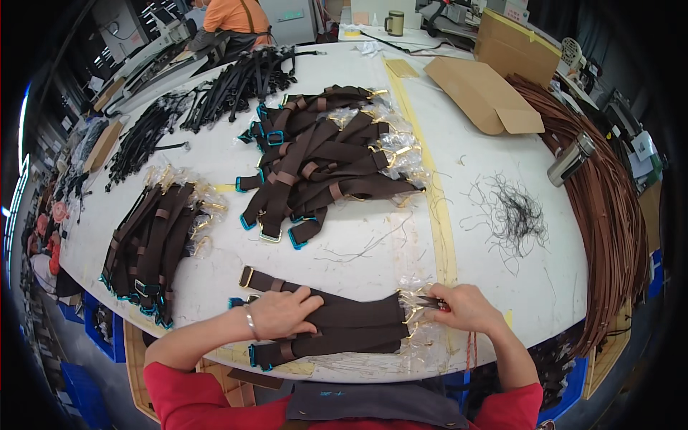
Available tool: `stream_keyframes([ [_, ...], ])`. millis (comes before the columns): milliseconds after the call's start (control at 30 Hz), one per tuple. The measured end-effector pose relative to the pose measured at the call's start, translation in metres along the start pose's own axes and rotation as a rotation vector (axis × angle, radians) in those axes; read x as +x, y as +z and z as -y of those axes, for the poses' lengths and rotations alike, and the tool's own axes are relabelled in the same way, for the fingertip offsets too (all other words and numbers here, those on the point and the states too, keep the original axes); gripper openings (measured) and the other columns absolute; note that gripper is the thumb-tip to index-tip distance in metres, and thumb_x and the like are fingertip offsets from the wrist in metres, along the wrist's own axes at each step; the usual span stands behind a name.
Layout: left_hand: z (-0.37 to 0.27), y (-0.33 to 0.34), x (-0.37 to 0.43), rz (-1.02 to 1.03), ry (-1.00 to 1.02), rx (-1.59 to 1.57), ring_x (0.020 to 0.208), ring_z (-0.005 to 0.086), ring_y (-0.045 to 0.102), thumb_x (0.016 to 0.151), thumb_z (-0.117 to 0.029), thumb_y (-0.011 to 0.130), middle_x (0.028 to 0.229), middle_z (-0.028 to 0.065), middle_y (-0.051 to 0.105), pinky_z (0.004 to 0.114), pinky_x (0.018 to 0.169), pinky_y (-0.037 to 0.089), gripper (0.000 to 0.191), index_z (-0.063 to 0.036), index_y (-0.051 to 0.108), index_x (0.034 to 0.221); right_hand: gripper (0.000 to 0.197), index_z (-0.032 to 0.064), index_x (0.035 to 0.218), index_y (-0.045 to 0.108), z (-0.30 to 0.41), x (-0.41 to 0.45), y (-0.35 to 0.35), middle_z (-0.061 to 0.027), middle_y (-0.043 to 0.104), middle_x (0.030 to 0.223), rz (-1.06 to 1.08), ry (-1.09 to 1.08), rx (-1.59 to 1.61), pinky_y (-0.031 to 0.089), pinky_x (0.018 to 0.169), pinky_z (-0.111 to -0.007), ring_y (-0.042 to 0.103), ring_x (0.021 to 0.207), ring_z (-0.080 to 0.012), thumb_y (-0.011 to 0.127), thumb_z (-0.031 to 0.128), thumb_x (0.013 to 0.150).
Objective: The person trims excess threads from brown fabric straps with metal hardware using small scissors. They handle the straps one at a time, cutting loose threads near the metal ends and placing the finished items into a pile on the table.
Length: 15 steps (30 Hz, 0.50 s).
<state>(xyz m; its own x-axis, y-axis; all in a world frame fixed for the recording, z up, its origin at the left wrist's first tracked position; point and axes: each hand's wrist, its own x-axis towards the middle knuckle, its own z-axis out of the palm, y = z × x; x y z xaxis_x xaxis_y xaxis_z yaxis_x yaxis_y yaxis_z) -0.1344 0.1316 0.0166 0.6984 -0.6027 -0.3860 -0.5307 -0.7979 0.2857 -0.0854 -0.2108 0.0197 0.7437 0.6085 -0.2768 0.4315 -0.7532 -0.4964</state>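
Observation:
Several dark brown webbing straps [355, 313] lie side by side before me, with buckles at their left ends and gold metal hooks [413, 309] in clear plastic wrap at their right ends. My left hand [283, 313] rests on the straps with its fingers spread, pressing on them near the buckle end. In my right hand [466, 307] is a small pair of thread snips [431, 302], its dark blades pointing left at the wrapped hooks. An orange-red cord [472, 349] hangs below that hand. The exact contact of the blades is too small to tell.
A large heap of similar straps [312, 156] lies ahead; a smaller bundle [153, 242] is at left. Black straps [242, 86] lie behind. Loose threads [516, 215], a cardboard piece [484, 97], a steel flask [571, 159] and long brown strips [602, 231] are at right. A person [234, 21] sits beyond the table.

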Motion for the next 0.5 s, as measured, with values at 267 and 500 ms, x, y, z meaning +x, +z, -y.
stream_keyframes([
  [267,0.077,-0.073,0.054,-0.865,-0.320,0.149,0.085,0.0304,0.058,0.074,-0.033,0.067,0.094,0.0105,0.056,0.038,0.068,0.047,0.044,-0.0046,0.050,0.104,0.031,0.0068,0.104,0.061,-0.019,0.042,-0.021,-0.0090,0.058,0.066,-0.225,-0.017,0.218,0.042,0.055,-0.028,0.052,0.055,-0.0178,0.063,0.026,0.080],
  [500,0.126,-0.090,0.119,-0.734,-0.593,0.084,0.099,0.0338,0.054,0.063,-0.018,0.070,0.105,0.0183,0.055,0.041,0.082,0.047,0.053,0.0013,0.049,0.108,0.037,0.0204,0.117,0.053,0.015,0.109,0.016,-0.0116,0.062,0.067,-0.222,-0.186,-0.203,0.045,0.057,-0.039,0.061,0.065,-0.0292,0.057,0.023,0.080],
])
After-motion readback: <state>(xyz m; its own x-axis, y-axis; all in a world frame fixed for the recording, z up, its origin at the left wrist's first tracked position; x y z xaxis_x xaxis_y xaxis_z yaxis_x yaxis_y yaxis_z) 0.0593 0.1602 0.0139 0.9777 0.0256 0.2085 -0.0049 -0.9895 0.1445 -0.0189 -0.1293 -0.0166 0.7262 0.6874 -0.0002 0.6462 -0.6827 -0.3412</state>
